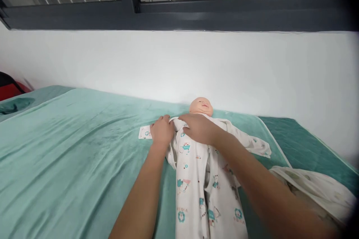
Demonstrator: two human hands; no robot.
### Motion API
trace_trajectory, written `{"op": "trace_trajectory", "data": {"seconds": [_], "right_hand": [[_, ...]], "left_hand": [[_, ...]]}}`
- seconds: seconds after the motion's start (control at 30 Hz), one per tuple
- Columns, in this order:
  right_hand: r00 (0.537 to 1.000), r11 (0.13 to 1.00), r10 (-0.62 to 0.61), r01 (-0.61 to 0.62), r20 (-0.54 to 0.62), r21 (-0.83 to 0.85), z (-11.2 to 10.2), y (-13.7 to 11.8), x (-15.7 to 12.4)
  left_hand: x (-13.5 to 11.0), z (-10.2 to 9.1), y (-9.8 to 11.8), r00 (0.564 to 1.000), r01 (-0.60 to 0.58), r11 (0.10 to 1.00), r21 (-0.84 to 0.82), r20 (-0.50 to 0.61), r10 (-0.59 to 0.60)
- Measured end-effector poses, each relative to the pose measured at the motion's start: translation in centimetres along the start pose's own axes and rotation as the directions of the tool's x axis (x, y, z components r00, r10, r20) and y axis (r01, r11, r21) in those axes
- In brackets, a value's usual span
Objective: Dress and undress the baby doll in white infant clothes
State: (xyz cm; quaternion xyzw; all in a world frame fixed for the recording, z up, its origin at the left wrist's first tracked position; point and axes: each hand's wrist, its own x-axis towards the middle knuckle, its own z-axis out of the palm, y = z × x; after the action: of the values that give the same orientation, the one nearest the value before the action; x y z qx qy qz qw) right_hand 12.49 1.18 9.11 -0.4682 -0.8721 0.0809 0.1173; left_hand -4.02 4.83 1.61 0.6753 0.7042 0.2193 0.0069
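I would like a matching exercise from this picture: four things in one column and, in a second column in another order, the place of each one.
Things:
1. left hand
2. right hand
3. doll's head
4. cream cloth

Places:
A. near the white wall, at the far end of the printed romper
B. on the romper's chest
C. crumpled at the right edge of the green blanket
D. on the romper's sleeve, left of the chest

Pairs: 1-D, 2-B, 3-A, 4-C
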Motion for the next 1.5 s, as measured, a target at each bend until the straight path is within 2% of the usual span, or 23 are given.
{"op": "trace_trajectory", "data": {"seconds": [0.07, 0.17, 0.3, 0.4, 0.63, 0.8, 1.07, 1.17, 1.37, 1.5], "right_hand": [[0.985, 0.988, 0.029, -0.001, 0.171, -0.157, 0.8, -1.3, 3.1], [0.977, 0.971, 0.078, -0.030, 0.197, -0.236, 2.3, -2.0, 6.2], [0.958, 0.961, 0.109, -0.034, 0.264, -0.274, 3.5, -1.9, 7.7], [0.935, 0.956, 0.127, -0.026, 0.330, -0.293, 3.4, -1.6, 8.0], [0.942, 0.965, 0.050, 0.040, 0.331, -0.259, 0.3, -0.3, 6.6], [0.947, 0.974, 0.064, 0.010, 0.313, -0.228, -1.5, 1.2, 4.8], [0.980, 0.939, 0.087, -0.021, 0.179, -0.343, -4.2, 2.4, 2.2], [0.983, 0.942, 0.103, -0.047, 0.151, -0.332, -4.9, 2.6, 1.5], [0.985, 0.963, 0.094, -0.053, 0.145, -0.265, -4.3, 2.6, 1.6], [0.978, 0.964, 0.100, -0.049, 0.186, -0.261, -2.4, 1.5, 2.7]], "left_hand": [[-0.2, -0.1, -0.1, 0.999, 0.037, 0.999, 0.024, 0.008, -0.037], [-0.3, -0.2, -0.2, 0.999, 0.037, 0.999, 0.034, 0.031, -0.038], [-0.3, -0.1, -0.4, 0.999, 0.019, 0.999, 0.028, 0.033, -0.020], [-0.3, 0.0, -0.4, 0.999, 0.020, 0.999, 0.026, 0.037, -0.021], [-0.5, -0.6, -0.5, 1.000, 0.022, 1.000, -0.020, 0.001, -0.022], [-1.0, -0.7, -1.5, 0.999, 0.034, 0.996, -0.084, -0.037, -0.038], [-1.8, -0.3, -2.6, 0.998, 0.061, 0.983, -0.173, -0.011, -0.064], [-2.0, -0.3, -2.8, 0.998, 0.055, 0.981, -0.185, -0.003, -0.056], [-2.2, -0.6, -2.7, 0.993, 0.091, 0.980, -0.175, -0.052, -0.102], [-2.6, -1.0, -1.7, 0.993, -0.006, 0.999, -0.042, -0.122, 0.001]]}}
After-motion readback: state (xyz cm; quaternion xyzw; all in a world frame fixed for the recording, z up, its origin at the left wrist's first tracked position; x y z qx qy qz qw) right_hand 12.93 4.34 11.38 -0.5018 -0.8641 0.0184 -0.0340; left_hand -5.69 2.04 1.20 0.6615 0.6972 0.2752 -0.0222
